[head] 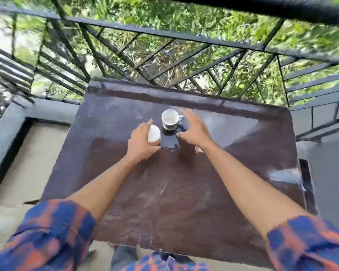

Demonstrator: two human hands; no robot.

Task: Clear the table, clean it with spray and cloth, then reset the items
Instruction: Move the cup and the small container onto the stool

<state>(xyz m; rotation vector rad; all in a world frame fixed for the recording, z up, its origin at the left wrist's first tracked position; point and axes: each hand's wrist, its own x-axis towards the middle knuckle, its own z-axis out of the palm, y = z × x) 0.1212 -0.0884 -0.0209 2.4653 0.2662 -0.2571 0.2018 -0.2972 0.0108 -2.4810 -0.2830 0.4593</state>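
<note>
A dark brown table fills the middle of the view. Near its centre stands a white cup with its handle to the right, on a dark saucer. Left of it is a white rounded jar with a tan base. My left hand wraps around the jar's left side, thumb in front. My right hand hovers just right of the cup and saucer, fingers spread and blurred, holding nothing.
A black metal railing runs behind the table, with green foliage beyond. A grey ledge lies at the left. A dark object sits by the table's right edge. The tabletop looks smeared and shiny.
</note>
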